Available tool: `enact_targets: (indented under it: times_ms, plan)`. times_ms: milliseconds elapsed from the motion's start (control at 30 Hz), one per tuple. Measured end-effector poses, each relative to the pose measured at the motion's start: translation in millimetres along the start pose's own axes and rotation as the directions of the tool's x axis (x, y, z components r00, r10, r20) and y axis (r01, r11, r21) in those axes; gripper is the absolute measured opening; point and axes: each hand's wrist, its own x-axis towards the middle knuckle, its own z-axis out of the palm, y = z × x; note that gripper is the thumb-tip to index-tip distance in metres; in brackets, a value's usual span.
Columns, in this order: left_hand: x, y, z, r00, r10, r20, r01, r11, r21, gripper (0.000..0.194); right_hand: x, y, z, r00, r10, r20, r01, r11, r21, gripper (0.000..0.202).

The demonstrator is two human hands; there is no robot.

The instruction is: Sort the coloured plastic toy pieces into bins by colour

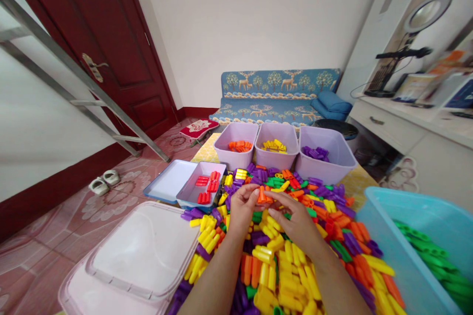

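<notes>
Between my two hands is a small orange plastic piece (262,195) made of joined tubes. My left hand (242,206) pinches it from the left with thumb and fingers. On the right, the fingers of my right hand (293,214) close on its other side. Both hands are just above a wide heap of plastic tube pieces (291,280) in yellow, purple, orange, green and red. Beyond them stand three lilac bins: one (232,160) with orange pieces, one (275,160) with yellow, one (320,170) with purple.
Red pieces lie in an open hinged box (186,199) at the left. White lids (148,241) are stacked nearer me. A turquoise tub (399,251) with green pieces stands at the right. Farther off are a blue sofa (273,103), a ladder (70,86) and a door (96,24).
</notes>
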Motion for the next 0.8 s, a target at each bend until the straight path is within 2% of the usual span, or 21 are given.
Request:
enact_targets:
  times_ms: [467, 600, 800]
  plan:
    - [-0.9, 0.4, -0.4, 1.000, 0.011, 0.014, -0.011, 1.000, 0.009, 0.039, -0.3, 3.0, 0.1, 1.000, 0.012, 0.013, -0.012, 1.000, -0.025, 0.041]
    - [-0.8, 0.8, 0.6, 0.999, 0.035, 0.017, -0.035, 0.999, 0.010, 0.037, -0.3, 7.2, 2.8, 0.999, 0.053, -0.011, -0.053, 0.999, -0.011, 0.048]
    - [0.7, -2.8, 0.8, 0.996, 0.080, 0.040, -0.080, 0.997, -0.010, 0.042, 1.7, 9.0, 3.9, 0.993, 0.102, -0.061, -0.102, 0.995, 0.004, 0.048]
